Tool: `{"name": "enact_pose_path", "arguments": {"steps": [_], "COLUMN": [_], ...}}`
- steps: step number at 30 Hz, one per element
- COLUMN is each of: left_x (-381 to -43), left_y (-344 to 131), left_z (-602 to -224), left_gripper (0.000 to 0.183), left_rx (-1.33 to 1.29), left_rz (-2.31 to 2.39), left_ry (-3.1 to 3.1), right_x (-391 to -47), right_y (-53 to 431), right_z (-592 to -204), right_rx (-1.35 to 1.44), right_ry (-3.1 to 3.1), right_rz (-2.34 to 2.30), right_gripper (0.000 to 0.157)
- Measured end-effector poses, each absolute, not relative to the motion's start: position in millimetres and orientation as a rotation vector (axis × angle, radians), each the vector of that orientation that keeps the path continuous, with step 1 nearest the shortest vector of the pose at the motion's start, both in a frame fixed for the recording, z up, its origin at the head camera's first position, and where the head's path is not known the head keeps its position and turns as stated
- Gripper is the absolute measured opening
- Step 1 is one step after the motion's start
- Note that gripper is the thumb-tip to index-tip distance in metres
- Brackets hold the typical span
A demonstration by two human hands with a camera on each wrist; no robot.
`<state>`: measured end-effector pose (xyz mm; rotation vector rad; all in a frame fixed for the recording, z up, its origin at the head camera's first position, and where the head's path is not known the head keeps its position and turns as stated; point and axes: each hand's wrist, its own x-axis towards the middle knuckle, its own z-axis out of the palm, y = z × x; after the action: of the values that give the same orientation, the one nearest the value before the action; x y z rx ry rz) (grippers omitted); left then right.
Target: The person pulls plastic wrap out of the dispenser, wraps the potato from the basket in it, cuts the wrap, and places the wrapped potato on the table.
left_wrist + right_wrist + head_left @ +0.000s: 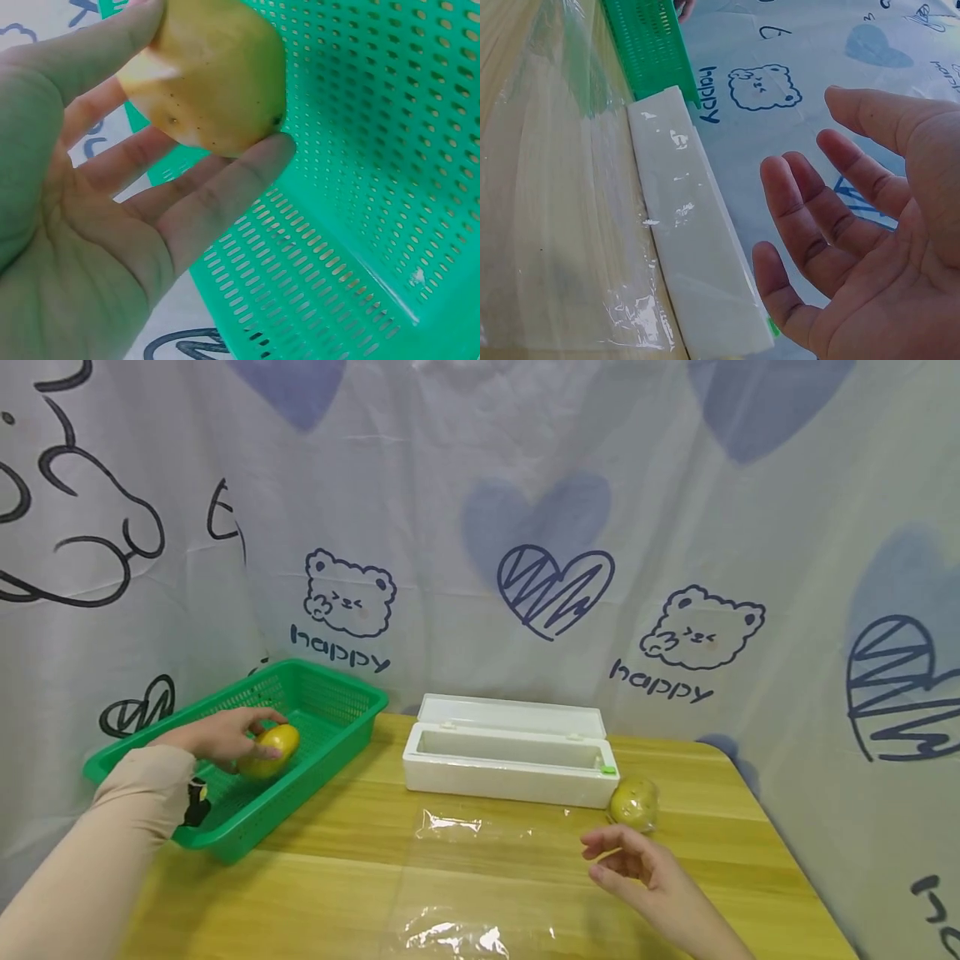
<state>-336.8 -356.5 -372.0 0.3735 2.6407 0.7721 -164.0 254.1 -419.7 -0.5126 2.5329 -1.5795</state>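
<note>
My left hand (228, 737) grips a yellow potato (279, 745) inside the green plastic basket (352, 722). Up close in the left wrist view, thumb and fingers hold the potato (210, 82), whose skin shows small dark specks and dimples. Over the right part of the table hovers my right hand (637, 877), its fingers loosely bent around nothing. Just beyond it sits another yellow potato (634, 806) in clear plastic wrap. A sheet of clear cling film (472, 877) lies spread on the table in front of the white cling film dispenser (510, 778).
The dispenser's lid (510, 714) is raised, and a green slider (607, 769) sits at its right end. Behind the wooden table (720, 810) hangs a white curtain (450, 635) with hearts and bears. The basket stands at the table's left.
</note>
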Motion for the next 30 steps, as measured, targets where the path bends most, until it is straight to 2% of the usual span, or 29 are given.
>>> {"name": "enact_pose_path", "arguments": {"steps": [6, 18, 30], "left_x": [-336, -331, -324], "left_y": [-351, -334, -311], "left_z": [-366, -349, -335], "left_gripper": [0.066, 0.065, 0.062], "left_rx": [0.407, 0.497, 0.629], "left_rz": [0.822, 1.039, 0.992], "left_ry": [2.699, 2.693, 2.788], "right_x": [-163, -165, -168], "right_y": [257, 260, 263], "right_z": [-422, -424, -429], "right_rx": [-0.517, -0.554, -0.527], "right_ry": [2.555, 2.558, 2.536], "right_rz": [-1.576, -1.607, -1.639], "right_gripper": [0.031, 0.03, 0.032]}}
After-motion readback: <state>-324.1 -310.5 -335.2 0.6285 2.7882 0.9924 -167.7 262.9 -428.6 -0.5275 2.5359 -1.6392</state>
